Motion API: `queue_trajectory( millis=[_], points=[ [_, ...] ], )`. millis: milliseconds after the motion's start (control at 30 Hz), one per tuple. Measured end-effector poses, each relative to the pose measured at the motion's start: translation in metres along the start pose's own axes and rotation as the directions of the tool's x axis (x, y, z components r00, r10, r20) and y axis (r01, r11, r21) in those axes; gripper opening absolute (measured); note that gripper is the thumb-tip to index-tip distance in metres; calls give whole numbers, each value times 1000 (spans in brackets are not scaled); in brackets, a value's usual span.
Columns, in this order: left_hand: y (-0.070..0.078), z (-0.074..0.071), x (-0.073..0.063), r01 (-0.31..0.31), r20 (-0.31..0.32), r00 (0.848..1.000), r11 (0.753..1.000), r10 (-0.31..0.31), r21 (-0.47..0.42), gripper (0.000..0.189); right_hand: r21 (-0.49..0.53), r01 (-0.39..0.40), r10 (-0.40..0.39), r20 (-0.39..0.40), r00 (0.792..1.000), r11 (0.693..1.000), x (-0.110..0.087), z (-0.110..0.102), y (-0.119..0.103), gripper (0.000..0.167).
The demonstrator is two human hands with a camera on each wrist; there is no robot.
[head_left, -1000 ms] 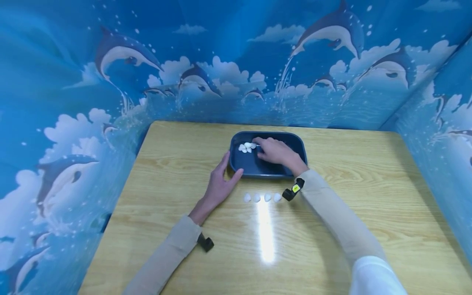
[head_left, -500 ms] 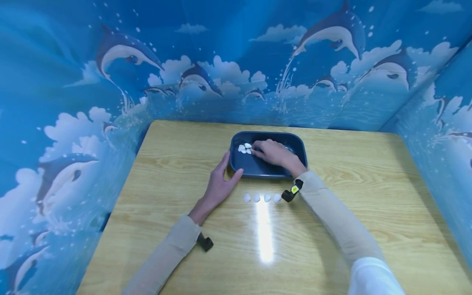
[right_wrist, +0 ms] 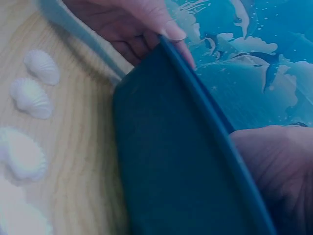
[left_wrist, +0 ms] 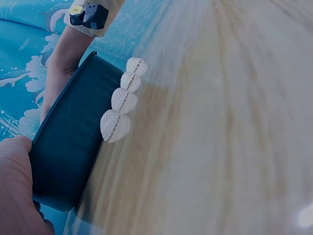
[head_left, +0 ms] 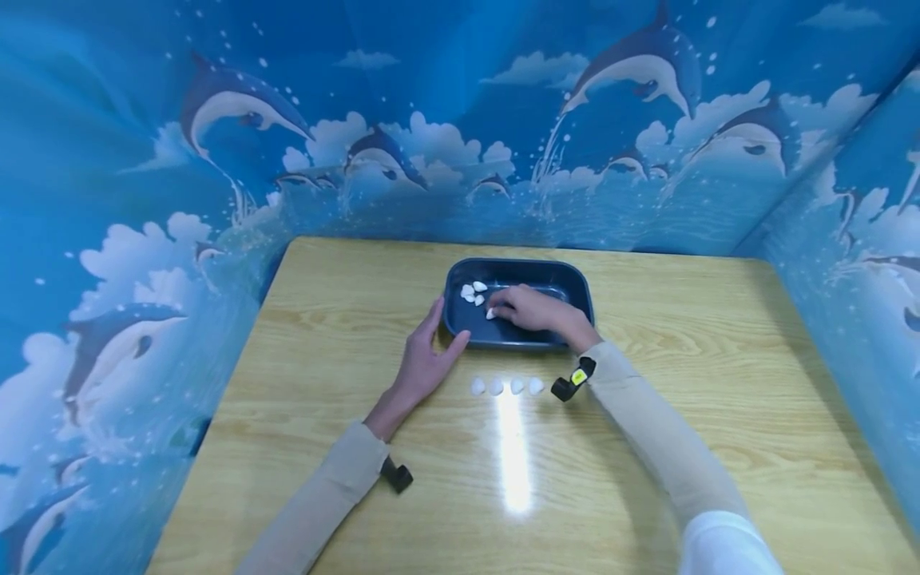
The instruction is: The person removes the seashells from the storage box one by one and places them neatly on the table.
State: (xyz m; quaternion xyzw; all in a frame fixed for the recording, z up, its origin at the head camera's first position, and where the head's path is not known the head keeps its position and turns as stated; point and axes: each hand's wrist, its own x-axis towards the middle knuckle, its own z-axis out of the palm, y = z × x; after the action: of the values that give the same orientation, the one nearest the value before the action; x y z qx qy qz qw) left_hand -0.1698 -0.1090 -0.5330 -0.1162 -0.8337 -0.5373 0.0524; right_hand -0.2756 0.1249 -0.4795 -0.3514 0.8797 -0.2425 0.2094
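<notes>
A dark blue tray (head_left: 517, 342) stands near the table's far edge. My right hand (head_left: 532, 307) reaches inside it and pinches a white seashell (head_left: 490, 314) between thumb and fingertips. A small cluster of white seashells (head_left: 469, 295) lies in the tray's left part. My left hand (head_left: 420, 363) rests against the tray's near left corner, thumb and fingers spread along two sides; in the right wrist view, its thumb touches the rim. Several ribbed seashells (left_wrist: 124, 101) stand in a row on the table before the tray. The tray wall hides my right fingers in both wrist views.
The wooden table (head_left: 345, 319) meets a blue dolphin-printed curtain (head_left: 460, 160) behind and at both sides. A bright light reflection (head_left: 513, 455) lies on the tabletop below the row of shells.
My right hand has taken one seashell from the cluster and moved it slightly right and nearer, within the tray. My left hand stays at the tray's corner.
</notes>
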Motion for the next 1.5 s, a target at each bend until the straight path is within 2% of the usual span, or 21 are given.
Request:
queue_trajectory(
  millis=[167, 267, 367, 433, 667, 967, 1133, 1267, 1500],
  points=[
    [0, 0, 0, -3, -4, 1000, 1000, 3, -2, 77, 25, 0, 0, -2, 1000, 1000, -3, -3, -1, 25],
    [1, -1, 0, -14, -3, 1000, 1000, 13, -15, 77, 5, -44, 44, -71, 997, 999, -4, -5, -3, 25],
    [1, -1, 0, -17, 4, 1000, 1000, 17, -25, 78, -37, -104, 98, -150, 984, 994, -4, -6, -6, 23],
    [1, -1, 0, -14, 7, 1000, 1000, 14, -17, 79, -61, -130, 119, -168, 979, 990, -3, -6, -8, 22],
    [1, -2, -1, 5, 14, 1000, 1000, -5, 5, 78, -81, -105, 94, -130, 987, 991, 6, 4, -6, 29],
    [1, -3, -2, 20, 20, 1000, 1000, -20, 10, 82, -49, -35, 31, -88, 996, 998, 10, 12, -4, 22],
    [1, -3, -1, 11, 13, 1000, 1000, -11, 16, 78, -6, -10, 10, -65, 998, 1000, 13, 15, -2, 18],
    [1, -3, -1, 5, 7, 1000, 1000, -5, 9, 78, -12, 13, -14, -66, 998, 1000, 17, 16, -1, 17],
    [0, -2, -1, 8, 13, 1000, 1000, -8, 0, 80, -7, 11, -12, -58, 998, 1000, 18, 17, -2, 18]
  ],
)
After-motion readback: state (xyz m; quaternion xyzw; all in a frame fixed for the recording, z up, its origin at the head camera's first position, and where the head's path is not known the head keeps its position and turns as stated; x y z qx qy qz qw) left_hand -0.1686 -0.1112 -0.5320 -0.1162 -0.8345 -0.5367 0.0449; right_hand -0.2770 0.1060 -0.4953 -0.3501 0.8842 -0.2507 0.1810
